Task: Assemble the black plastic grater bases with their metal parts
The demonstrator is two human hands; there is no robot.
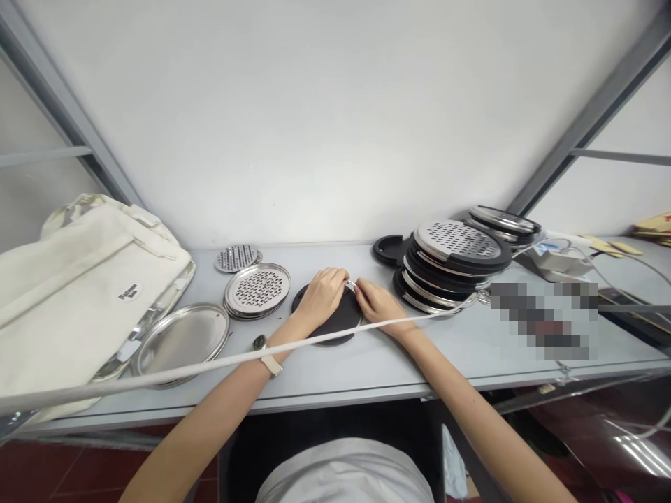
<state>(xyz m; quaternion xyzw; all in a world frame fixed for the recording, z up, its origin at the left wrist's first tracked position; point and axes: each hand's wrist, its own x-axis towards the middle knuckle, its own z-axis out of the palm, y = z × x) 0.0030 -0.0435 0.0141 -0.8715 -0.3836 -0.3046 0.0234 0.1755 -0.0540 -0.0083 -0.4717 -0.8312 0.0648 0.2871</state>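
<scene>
My left hand (pixel 326 292) and my right hand (pixel 376 300) meet over a round black disc (pixel 335 323) lying on the table in front of me. The fingers of both are closed, pinching a small shiny, pale piece (pixel 350 284) between them; its kind is too small to make out. Part of the disc is hidden under my hands. Left of it sit round metal grater plates (pixel 258 289) with slotted holes. To the right rises a stack of black rings and metal discs, topped by a perforated grater plate (pixel 456 239).
Smooth metal discs (pixel 183 337) lie beside a cream bag (pixel 84 279) on the left. Smaller grater plates (pixel 237 258) and a black ring (pixel 388 250) are near the wall. A white cable (pixel 220 362) crosses over my forearms. Another stack (pixel 504 218) stands at the back right.
</scene>
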